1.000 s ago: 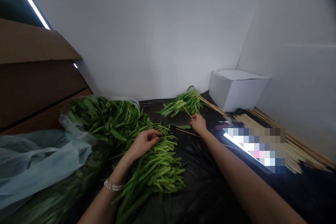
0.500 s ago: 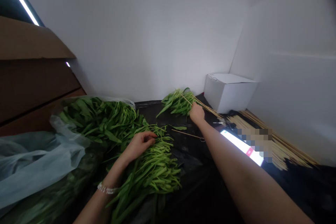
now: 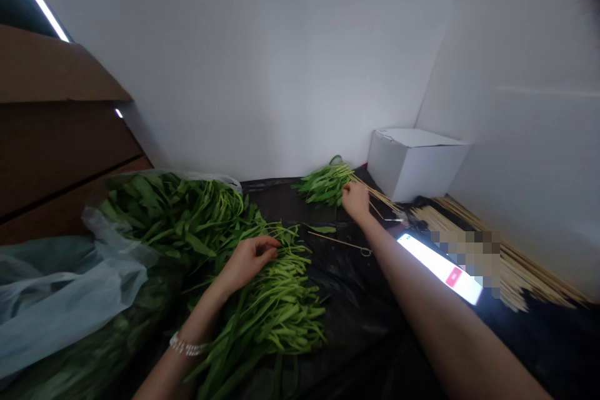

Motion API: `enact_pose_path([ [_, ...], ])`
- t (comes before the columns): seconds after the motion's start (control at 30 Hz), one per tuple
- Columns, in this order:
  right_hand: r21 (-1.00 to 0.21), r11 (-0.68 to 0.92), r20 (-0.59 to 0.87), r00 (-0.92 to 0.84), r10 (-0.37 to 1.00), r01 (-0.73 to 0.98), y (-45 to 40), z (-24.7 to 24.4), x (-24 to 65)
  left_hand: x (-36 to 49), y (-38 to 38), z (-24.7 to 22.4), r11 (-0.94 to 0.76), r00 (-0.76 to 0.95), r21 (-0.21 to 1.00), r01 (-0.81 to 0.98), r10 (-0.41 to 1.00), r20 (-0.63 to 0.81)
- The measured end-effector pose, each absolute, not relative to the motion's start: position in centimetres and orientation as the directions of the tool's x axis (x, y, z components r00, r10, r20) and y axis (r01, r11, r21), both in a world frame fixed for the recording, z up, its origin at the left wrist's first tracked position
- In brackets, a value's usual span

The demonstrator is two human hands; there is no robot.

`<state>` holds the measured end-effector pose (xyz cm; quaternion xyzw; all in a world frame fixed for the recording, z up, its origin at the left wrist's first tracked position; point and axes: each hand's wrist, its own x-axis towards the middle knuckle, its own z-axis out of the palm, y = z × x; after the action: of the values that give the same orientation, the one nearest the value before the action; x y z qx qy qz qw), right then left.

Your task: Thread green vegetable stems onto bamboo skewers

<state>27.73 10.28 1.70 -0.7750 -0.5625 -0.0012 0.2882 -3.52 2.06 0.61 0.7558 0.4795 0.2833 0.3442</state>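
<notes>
My left hand (image 3: 248,258) rests on a loose pile of long green vegetable stems (image 3: 272,306), with its fingers curved over them. A beaded bracelet (image 3: 187,345) circles that wrist. My right hand (image 3: 356,200) is at the edge of a smaller leafy green bunch (image 3: 324,186) and pinches a thin bamboo skewer (image 3: 384,199) that runs off to the right. Another skewer with a small wire loop at one end (image 3: 340,241) lies on the black plastic sheet (image 3: 356,281), just below my right hand.
A large heap of leafy greens (image 3: 173,215) lies in a pale plastic bag (image 3: 60,297) at the left, beside a cardboard box (image 3: 56,119). A white box (image 3: 415,162) stands against the wall. A lit phone (image 3: 438,267) and a bundle of bamboo skewers (image 3: 520,275) lie at the right.
Since the oldest frame, my right hand has moved up and onto the small bunch. The skewer with the loop now lies clear of that hand. My left hand has barely moved, and the view has shifted slightly.
</notes>
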Motion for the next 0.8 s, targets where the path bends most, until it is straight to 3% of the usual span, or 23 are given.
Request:
enact_pose_path([
  [0.13,-0.453,0.043,0.144,0.026,0.989,0.890,7.6,2.1,24.9,-3.9,2.2,1.3,-0.288,0.332,0.834,0.470,0.934,0.135],
  [0.2,-0.381,0.112,0.064,-0.095,0.993,0.918,5.8,1.6,24.1,-4.1,2.4,1.5,-0.283,0.296,0.845,0.454,0.942,0.157],
  [0.27,-0.193,0.113,0.048,-0.105,0.993,0.975,4.2,0.7,23.8,-4.3,2.6,1.5,-0.278,0.267,0.850,0.448,0.948,0.170],
  [0.47,-0.110,0.061,0.070,-0.053,0.996,0.992,2.0,0.0,23.6,-5.5,3.6,0.7,-0.293,0.130,0.802,0.521,0.956,0.264],
  [0.53,-0.115,0.085,0.173,-0.065,0.983,0.990,1.4,1.3,23.3,-5.9,3.8,0.5,-0.278,0.084,0.801,0.530,0.957,0.277],
  [0.63,-0.194,0.280,0.490,-0.154,0.858,0.940,0.0,4.0,22.5,-5.9,3.7,0.7,-0.273,0.056,0.812,0.516,0.957,0.286],
  [0.73,-0.320,0.601,0.770,-0.168,0.615,0.732,-1.6,5.6,21.3,-5.4,3.4,1.0,-0.285,0.073,0.833,0.473,0.955,0.286],
  [0.8,-0.329,0.745,0.853,-0.155,0.498,0.580,-2.5,5.4,20.3,-4.9,3.1,1.4,-0.270,0.095,0.869,0.415,0.963,0.253],
])
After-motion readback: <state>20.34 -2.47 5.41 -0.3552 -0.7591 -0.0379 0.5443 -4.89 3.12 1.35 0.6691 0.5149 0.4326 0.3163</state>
